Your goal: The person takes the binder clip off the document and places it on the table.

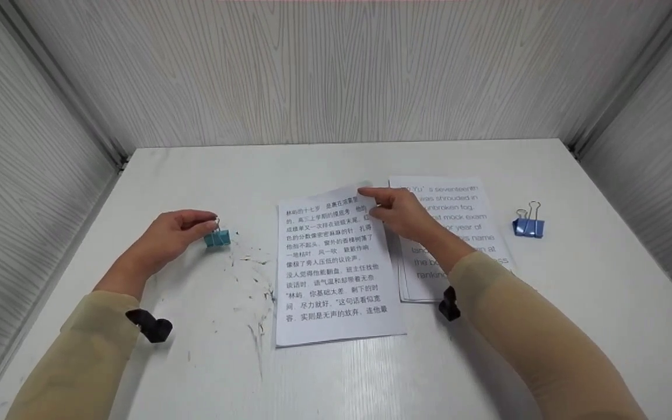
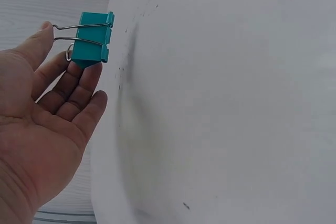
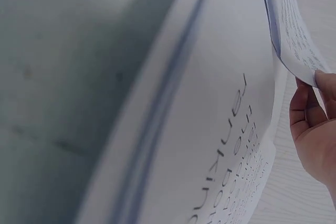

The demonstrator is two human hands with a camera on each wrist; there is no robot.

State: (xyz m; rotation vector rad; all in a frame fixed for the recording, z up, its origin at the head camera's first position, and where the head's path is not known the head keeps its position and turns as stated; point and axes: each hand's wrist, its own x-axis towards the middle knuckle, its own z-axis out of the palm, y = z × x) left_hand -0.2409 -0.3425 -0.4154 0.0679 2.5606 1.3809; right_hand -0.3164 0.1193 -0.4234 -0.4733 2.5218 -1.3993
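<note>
My left hand point(image 1: 174, 238) pinches a teal binder clip point(image 2: 90, 38) by its wire handles, with the thumb on one side and the fingers below. To the right, my right hand point(image 1: 401, 211) grips the upper right corner of a paper stack printed with Chinese text point(image 1: 333, 268). That corner is lifted and bent between thumb and fingers in the right wrist view, where the paper edge point(image 3: 302, 69) shows. A second stack, printed in English point(image 1: 447, 233), lies partly under my right hand and forearm, which hide some of its lines.
A blue binder clip point(image 1: 528, 227) stands on the white table point(image 1: 207, 361) to the right of the English stack. Dark smudges point(image 1: 263, 303) mark the tabletop left of the Chinese stack. Pale wood-grain panels point(image 1: 336, 70) enclose the table at the back and sides.
</note>
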